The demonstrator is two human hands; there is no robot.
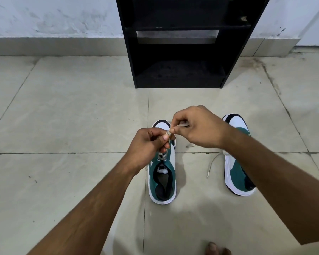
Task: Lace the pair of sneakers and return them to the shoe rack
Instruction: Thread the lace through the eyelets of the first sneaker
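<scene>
On the tiled floor (72, 111), just below centre, a green-and-white sneaker (162, 179) stands upright with its toe toward 12 o'clock and its heel toward 6. Both hands meet over its front half. The left hand (147, 144), coming in from 7 o'clock, is closed with thumb and fingers pinched on a pale lace (167, 152) that rises from the top eyelets near the tongue. The right hand (199, 127), coming in from 4 o'clock, is also closed, its thumb and forefinger pinching the lace's upper part right beside the left fingertips; the two hands touch or nearly touch there.

At 3 o'clock from this shoe, well apart from it, lies the second sneaker (236, 173), toe also toward 12, partly covered by the right forearm. A loose lace end (211, 166) trails from it onto the floor toward 7 o'clock, with a pale tip.

At 12 o'clock a black shoe rack (180, 52) stands against a white wall (53, 15), its lower shelves open toward the camera. Both sneakers sit in front of it, apart from its base.

At 6 o'clock, on the frame's lower edge, a bare toe (213, 248) shows.
</scene>
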